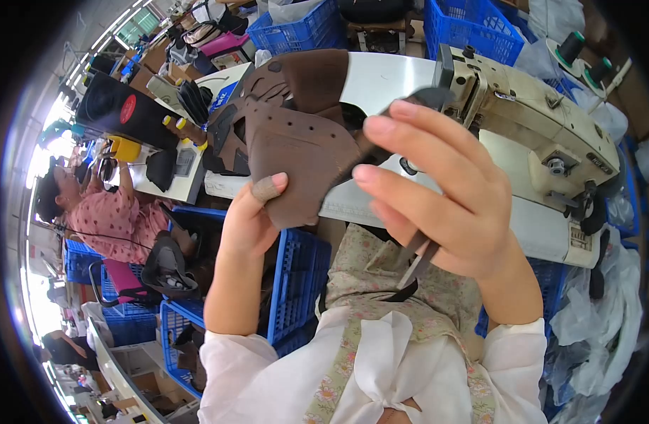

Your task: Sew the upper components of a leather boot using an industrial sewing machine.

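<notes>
My left hand (250, 219) is closed on a brown leather shoe upper (296, 155), its taped thumb pressing on the face of the piece. A row of punched holes runs along the upper's flap. More brown leather with a wide dark panel rises behind it, over the table. At the upper's right edge is my right hand (444, 184), fingers curled, fingertips beside a dark strip of the piece. From under that palm sticks a narrow grey metal tool (416, 265), possibly thread snips; the hand hides most of it. A dark, blurred shape shows beyond the right fingertips.
A cream sewing machine (550, 120) stands on the white table (388, 78) at right, with green thread cones (570, 48) behind. Blue crates (299, 283) stand near my left forearm and beyond the table. A person in pink (116, 219) works at the left.
</notes>
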Motion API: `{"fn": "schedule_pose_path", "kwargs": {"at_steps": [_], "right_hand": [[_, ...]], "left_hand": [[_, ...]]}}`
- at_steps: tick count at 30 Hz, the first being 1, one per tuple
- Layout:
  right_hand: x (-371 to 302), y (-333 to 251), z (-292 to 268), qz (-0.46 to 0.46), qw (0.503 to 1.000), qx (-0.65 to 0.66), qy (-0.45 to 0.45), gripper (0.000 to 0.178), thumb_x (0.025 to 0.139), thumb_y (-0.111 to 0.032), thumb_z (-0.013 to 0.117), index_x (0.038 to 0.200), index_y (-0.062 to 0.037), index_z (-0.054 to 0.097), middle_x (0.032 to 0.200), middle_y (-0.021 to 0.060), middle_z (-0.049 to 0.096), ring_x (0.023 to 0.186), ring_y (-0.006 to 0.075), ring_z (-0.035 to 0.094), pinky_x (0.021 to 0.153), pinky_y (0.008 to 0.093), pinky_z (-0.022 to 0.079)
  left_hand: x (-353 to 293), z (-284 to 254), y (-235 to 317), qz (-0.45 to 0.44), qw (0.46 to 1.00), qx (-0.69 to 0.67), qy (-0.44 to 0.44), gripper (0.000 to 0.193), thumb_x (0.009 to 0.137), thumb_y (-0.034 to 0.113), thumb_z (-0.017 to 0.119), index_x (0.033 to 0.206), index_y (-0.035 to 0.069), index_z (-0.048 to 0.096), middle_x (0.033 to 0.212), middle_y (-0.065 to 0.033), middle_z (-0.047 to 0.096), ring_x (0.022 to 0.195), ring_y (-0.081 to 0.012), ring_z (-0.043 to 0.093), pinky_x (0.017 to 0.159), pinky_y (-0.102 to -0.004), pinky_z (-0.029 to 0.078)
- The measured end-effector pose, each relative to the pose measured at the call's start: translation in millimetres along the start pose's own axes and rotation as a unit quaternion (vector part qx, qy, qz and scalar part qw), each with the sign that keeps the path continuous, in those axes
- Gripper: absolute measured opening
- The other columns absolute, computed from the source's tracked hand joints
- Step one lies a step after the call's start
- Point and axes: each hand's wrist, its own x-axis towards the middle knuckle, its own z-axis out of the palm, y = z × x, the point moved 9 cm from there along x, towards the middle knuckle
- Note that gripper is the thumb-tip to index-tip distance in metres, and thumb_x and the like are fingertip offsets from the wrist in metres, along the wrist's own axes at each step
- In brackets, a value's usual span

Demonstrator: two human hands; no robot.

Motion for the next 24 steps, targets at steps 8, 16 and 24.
{"fn": "schedule_pose_path", "kwargs": {"at_steps": [8,16,24], "right_hand": [[-32,-5,30,-0.026,0.988,-0.135,-0.075,0.013,0.069,-0.01,0.067,0.081,-0.0105,0.062,0.09,0.002,0.067,0.093,0.0179,0.067,0.052,0.0235,0.047],[-29,39,15,0.146,0.988,-0.047,-0.017,0.021,0.069,-0.005,0.078,0.08,-0.0062,0.061,0.079,0.0054,0.065,0.071,0.0195,0.063,0.055,0.0285,0.045],[-152,127,63,0.589,0.791,0.165,0.02,0.028,0.075,-0.019,0.08,0.077,-0.0018,0.058,0.066,0.0066,0.058,0.063,0.0149,0.052,0.059,0.0318,0.043]], "left_hand": [[-3,17,4,-0.006,0.992,0.125,0.021,0.045,0.089,0.027,0.069,0.113,-0.011,0.063,0.106,-0.0155,0.069,0.096,-0.0206,0.067,0.084,-0.032,0.052],[0,40,67,0.206,0.91,0.36,-0.026,0.064,0.102,0.051,0.043,0.081,-0.004,0.068,0.082,-0.0118,0.068,0.081,-0.0213,0.064,0.078,-0.0349,0.047],[30,39,16,0.265,0.777,0.571,0.013,0.087,0.078,0.056,0.074,0.141,0.004,0.046,0.143,-0.0205,0.045,0.135,-0.0386,0.04,0.112,-0.0461,0.033]]}}
